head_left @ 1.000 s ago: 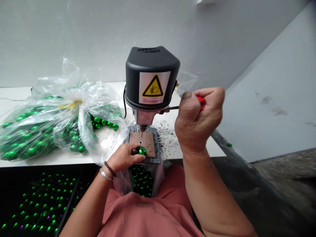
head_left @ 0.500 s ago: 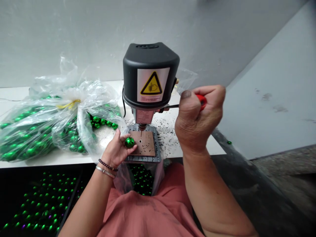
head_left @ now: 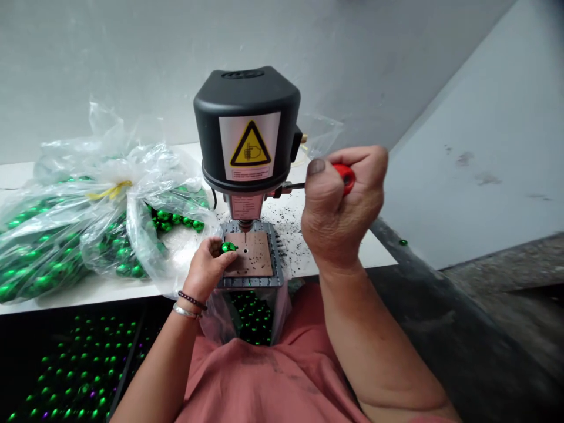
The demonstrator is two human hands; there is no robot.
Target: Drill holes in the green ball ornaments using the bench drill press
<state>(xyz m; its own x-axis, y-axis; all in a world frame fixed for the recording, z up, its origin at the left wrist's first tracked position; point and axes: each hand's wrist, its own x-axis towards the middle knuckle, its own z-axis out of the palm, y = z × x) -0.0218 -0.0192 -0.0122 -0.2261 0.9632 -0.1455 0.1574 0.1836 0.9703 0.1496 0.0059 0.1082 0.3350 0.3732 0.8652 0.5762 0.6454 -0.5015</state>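
Observation:
Between the fingers and thumb of my left hand (head_left: 208,261) is a shiny green ball (head_left: 228,247), at the left part of a brown board (head_left: 253,264). My left hand is closed on it. The board lies on the base of a small black drill press (head_left: 247,129) and has a small hole in it. The drill bit (head_left: 245,238) points down above the board, to the right of the ball. My right hand (head_left: 346,205) is wrapped round the red knob (head_left: 346,178) of the press's lever (head_left: 298,185).
Clear plastic bags (head_left: 48,235) full of green balls lie on the white table (head_left: 26,304) at left. Dark shavings (head_left: 288,226) are scattered round the base. Below its front edge is a bag of green balls (head_left: 251,317). More balls (head_left: 79,364) fill a dark container at lower left.
My left hand has turned from palm up to gripping the ball between thumb and fingers. The view has shifted slightly; my right hand remains on the lever knob.

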